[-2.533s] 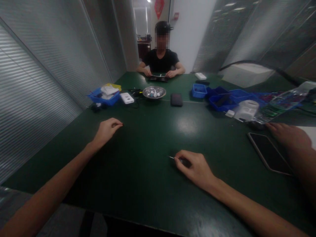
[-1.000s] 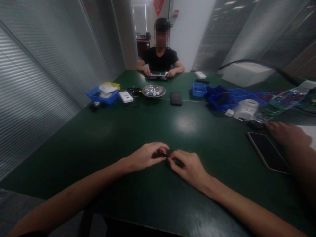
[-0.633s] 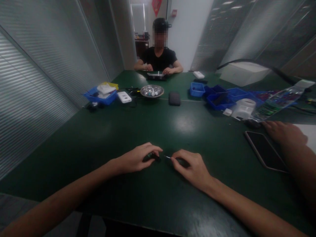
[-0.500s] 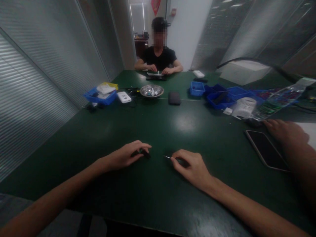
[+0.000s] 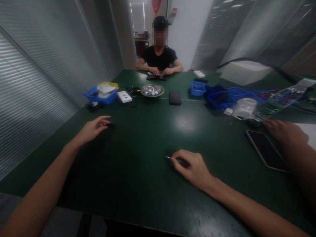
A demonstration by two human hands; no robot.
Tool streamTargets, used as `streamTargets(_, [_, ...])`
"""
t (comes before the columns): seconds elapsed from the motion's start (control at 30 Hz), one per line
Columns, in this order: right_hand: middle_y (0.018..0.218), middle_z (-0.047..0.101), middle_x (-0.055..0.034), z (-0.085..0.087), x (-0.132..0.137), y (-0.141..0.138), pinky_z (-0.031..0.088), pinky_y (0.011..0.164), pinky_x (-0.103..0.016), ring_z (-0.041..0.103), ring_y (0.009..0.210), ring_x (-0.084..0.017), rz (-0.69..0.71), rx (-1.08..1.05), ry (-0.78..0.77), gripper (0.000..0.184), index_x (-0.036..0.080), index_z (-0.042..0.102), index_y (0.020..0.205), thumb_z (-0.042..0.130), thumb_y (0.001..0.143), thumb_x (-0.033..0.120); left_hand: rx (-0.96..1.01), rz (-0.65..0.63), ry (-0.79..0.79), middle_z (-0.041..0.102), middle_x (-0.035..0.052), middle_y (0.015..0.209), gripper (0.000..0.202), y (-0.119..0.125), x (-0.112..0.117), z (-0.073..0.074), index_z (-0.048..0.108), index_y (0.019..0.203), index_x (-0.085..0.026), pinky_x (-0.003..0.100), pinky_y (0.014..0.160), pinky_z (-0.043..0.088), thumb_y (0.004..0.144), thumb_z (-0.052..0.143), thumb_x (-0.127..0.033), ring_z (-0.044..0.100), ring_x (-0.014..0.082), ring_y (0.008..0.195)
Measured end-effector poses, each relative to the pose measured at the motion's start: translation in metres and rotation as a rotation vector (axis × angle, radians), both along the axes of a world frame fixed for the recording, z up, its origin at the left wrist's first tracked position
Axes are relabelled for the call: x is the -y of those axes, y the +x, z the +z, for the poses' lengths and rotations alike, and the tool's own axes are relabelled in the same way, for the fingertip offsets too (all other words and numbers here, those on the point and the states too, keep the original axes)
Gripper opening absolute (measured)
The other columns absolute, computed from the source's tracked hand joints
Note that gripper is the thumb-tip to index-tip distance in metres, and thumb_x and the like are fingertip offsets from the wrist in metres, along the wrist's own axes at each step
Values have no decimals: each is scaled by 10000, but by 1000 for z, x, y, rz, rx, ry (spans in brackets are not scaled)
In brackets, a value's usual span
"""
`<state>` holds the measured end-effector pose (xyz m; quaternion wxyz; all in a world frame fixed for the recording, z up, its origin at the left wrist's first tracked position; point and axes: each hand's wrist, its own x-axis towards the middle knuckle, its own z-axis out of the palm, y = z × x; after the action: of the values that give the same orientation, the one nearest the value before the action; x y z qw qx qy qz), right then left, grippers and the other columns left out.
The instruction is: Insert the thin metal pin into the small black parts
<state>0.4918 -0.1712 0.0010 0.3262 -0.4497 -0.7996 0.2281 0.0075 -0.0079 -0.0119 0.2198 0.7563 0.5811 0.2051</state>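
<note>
1. watching remotely, i see the left hand (image 5: 92, 129) at centre left of the frame, fingers partly spread, a small dark piece (image 5: 110, 125) held between thumb and fingertips
2. i see the right hand (image 5: 195, 167) lower right of centre, thumb and forefinger pinched together on a thin pale stick (image 5: 168, 157) that points left
3. i see a metal bowl (image 5: 158, 95) at upper centre

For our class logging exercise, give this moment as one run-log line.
left hand: holding small dark object | right hand: pinching thin shiny piece | hands: apart | phone: flat on green table
</note>
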Motion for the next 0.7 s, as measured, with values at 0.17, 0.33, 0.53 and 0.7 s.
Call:
streamTargets(0.17, [835, 725, -22, -2, 0, 0, 490, 639, -252, 679, 696, -149, 3, -2, -3, 141, 197, 703, 931, 588, 986, 256, -91, 211, 36, 703, 140, 1201, 683, -15, -3, -1, 642, 1307, -173, 395, 813, 574, 769, 734, -584, 694, 281, 966])
streamTargets(0.33, [846, 725, -22, -2, 1, 1, 488, 632, -241, 679, 702, -145, 9, 4, 2, 150, 194, 706, 941, 578, 988, 254, -175, 276, 26, 726, 117, 1075, 486, -22, -4, -1, 766, 928, -194, 368, 785, 543, 723, 746, -635, 681, 293, 958])
streamTargets(0.53, [798, 709, -11, -3, 1, 0, 465, 601, -242, 656, 653, -136, 7, -4, 4, 148, 192, 709, 919, 595, 980, 265, 77, 337, 82, 750, 80, 1019, 461, -6, 10, 8, 694, 1075, -170, 309, 776, 536, 807, 713, -545, 701, 212, 820])
streamTargets(0.7, [813, 713, -15, -2, 2, -1, 475, 618, -248, 664, 673, -139, 8, -2, 6, 156, 187, 713, 925, 587, 982, 259, 277, 357, 85, 759, 115, 1036, 483, 9, 15, 15, 726, 1063, -132, 344, 897, 545, 775, 754, -519, 714, 242, 954])
